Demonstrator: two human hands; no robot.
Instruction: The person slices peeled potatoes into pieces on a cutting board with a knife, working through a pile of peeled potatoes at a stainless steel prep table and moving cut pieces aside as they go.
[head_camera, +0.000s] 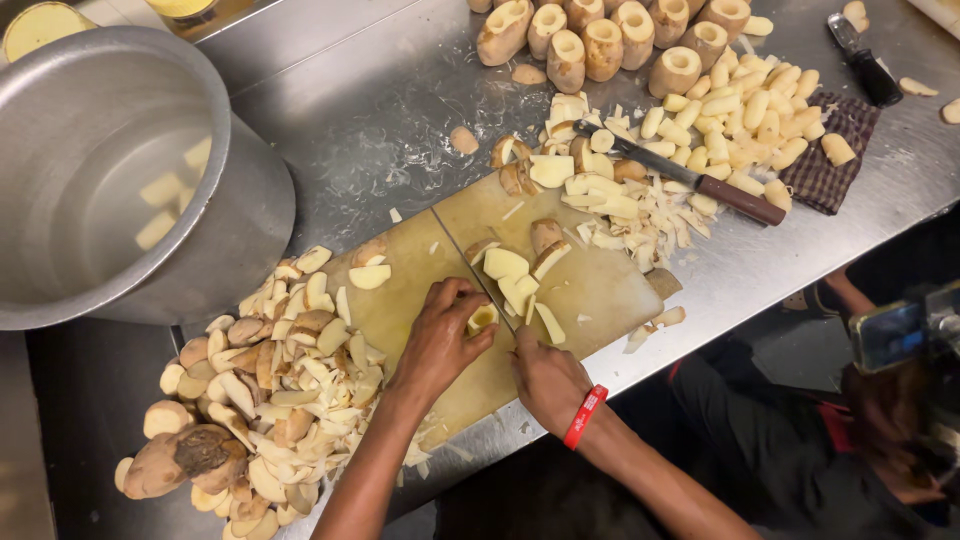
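Steel worktop (380, 90), contents as seen from the head camera:

- Left hand (437, 340): fingers curled down over a small pale potato piece (482, 318), pinning it to the cutting board (590, 290) near the board's front edge.
- Right hand (548, 382): closed in a fist at the front edge of the board, just beside the left hand; a red wristband (585, 416) sits on the wrist. A long thin knife blade (465, 262) runs from this hand across the board toward its far-left corner (the handle itself is hidden in the fist).
- Cut slices (510, 275): pale, lying loose at the middle of the board, just beyond the held piece.
- Peelings heap (270, 370): brown and cream trimmings piled off the board's left end, reaching the worktop's front edge.
- Metal pot (110, 170): large, tilted, at the worktop's left edge; a few pale pieces show inside.
- Second knife (690, 175): brown handle, lying among scraps beyond the board's right end.
- Peeled pieces (745, 120): small pale lumps heaped toward the far-right corner, partly on a dark checked cloth (830, 155).
- Trimmed whole potatoes (600, 40): standing in a row along the far edge.
- Dark-handled tool (865, 60): near the far-right corner.
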